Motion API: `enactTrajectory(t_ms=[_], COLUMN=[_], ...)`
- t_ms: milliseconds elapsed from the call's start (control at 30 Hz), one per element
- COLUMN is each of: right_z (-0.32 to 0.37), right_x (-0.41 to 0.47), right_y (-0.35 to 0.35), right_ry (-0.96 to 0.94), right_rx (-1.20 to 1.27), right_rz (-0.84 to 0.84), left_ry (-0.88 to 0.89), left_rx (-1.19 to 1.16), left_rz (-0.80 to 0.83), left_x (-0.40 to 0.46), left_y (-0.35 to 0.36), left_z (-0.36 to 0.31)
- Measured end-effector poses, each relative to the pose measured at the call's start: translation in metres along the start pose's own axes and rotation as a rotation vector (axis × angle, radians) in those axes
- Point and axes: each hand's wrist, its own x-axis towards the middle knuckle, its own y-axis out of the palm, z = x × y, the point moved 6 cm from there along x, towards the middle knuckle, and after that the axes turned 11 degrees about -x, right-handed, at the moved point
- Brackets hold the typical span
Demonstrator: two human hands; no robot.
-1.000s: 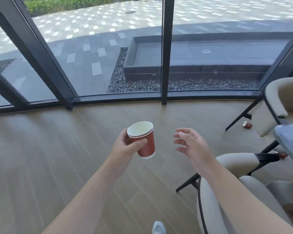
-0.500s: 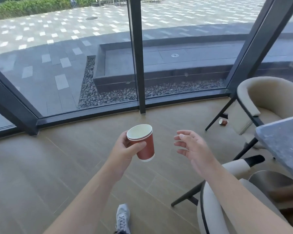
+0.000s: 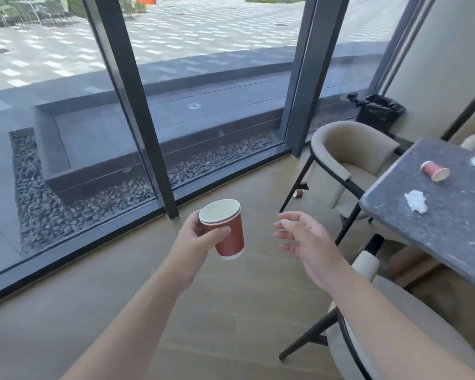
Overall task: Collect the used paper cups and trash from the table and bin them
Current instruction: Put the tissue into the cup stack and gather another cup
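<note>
Grey surface (image 3: 436, 229) at 3 o'clock carries tipped cup (image 3: 434, 171), crumpled tissue (image 3: 416, 201). Black bin (image 3: 379, 112) at 1 o'clock. Left hand (image 3: 196, 239) fingers wrapped round stacked red cups (image 3: 225, 229); right hand (image 3: 307, 242) loose, empty. Collecting step; next likely right hand reaches for tipped cup.

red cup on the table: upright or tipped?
Tipped. The red paper cup lies on its side on the dark speckled stone table, its pale open mouth facing the camera side.
</note>
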Motion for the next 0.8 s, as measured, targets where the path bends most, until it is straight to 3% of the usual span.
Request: enactTrajectory(t_ms=[433, 800], right_z=[-0.007, -0.013], right_x=[0.056, 0.185], right_y=[-0.061, -0.162], right_ry=[0.034, 0.054], right_rx=[0.082, 0.223], right_rz=[-0.279, -0.381], left_ry=[-0.122, -0.201], left_rx=[0.044, 0.167], left_rz=[0.253, 0.331], left_x=[0.117, 0.26], left_y=[0.062, 0.175], left_z=[0.018, 0.032])
